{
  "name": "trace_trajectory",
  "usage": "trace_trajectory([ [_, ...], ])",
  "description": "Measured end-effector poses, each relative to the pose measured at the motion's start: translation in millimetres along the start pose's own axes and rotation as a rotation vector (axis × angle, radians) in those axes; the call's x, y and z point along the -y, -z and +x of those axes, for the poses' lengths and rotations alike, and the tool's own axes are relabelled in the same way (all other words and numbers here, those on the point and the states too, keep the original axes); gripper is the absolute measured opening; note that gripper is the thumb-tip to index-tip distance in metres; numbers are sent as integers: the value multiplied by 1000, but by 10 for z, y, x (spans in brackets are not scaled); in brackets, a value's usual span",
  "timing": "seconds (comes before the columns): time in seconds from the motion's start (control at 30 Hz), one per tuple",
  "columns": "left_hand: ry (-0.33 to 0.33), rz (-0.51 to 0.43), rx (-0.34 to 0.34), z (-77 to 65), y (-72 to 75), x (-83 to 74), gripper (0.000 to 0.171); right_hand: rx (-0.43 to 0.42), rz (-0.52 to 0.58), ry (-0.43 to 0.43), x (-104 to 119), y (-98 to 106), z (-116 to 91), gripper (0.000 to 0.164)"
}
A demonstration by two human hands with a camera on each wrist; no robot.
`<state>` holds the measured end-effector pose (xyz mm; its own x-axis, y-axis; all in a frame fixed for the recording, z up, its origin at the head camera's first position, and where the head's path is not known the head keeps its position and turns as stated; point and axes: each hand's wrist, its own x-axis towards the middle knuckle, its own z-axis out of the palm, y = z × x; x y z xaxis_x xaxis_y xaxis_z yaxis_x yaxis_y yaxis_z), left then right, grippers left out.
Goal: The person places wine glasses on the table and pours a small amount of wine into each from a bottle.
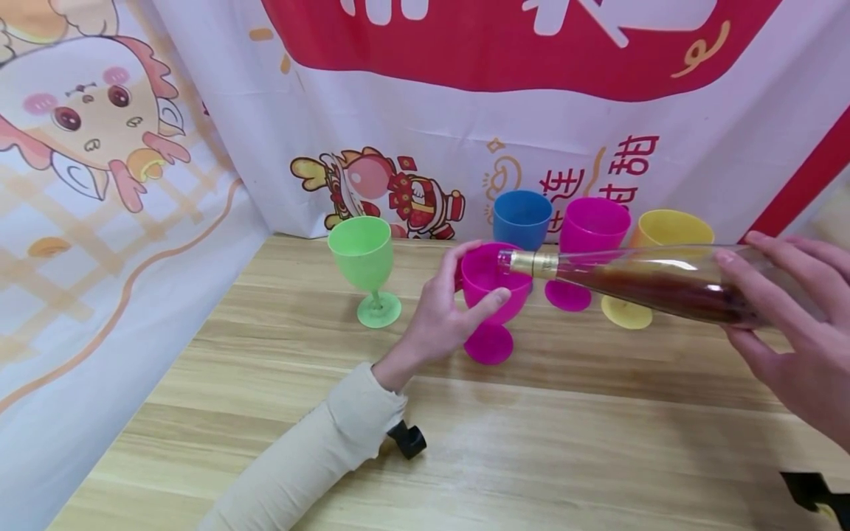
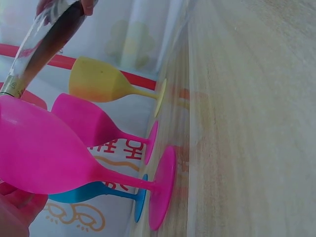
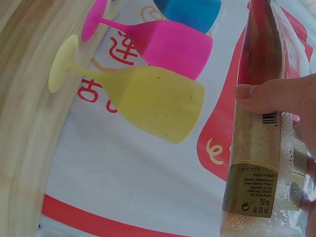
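Observation:
My left hand [image 1: 438, 313] grips the bowl of a magenta plastic goblet [image 1: 498, 299], fingers behind it and thumb at the near side. The goblet stands upright, its round foot on the wooden table [image 1: 551, 457]. In the right hand [image 1: 797, 332] is a clear glass wine bottle [image 1: 637, 284] with dark brown liquid, tilted nearly flat. Its gold-collared mouth lies over the goblet's rim. The right wrist view shows the thumb across the bottle and a printed label [image 3: 252, 190] near its base. In the left wrist view the goblet's bowl [image 2: 44, 148] hides the bottle's mouth.
Behind stand a blue goblet [image 1: 521, 221], a second magenta goblet [image 1: 593, 225] and a yellow goblet [image 1: 624, 310], partly covered by the bottle. A light green goblet [image 1: 365, 254] stands to the left. A printed white and red cloth [image 1: 425, 110] hangs along the table's back edge.

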<state>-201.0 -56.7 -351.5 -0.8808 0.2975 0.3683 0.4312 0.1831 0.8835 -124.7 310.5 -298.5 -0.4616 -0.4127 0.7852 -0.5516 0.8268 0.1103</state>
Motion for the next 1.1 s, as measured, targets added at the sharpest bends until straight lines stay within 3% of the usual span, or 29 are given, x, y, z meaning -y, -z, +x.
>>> trace_trajectory([
  [0.97, -10, 0, -4, 5, -25, 46, 75, 54, -34, 2, 12, 45, 9, 71],
  [1.1, -13, 0, -7, -3, -25, 40, 75, 13, -13, 6, 5, 8, 10, 67],
])
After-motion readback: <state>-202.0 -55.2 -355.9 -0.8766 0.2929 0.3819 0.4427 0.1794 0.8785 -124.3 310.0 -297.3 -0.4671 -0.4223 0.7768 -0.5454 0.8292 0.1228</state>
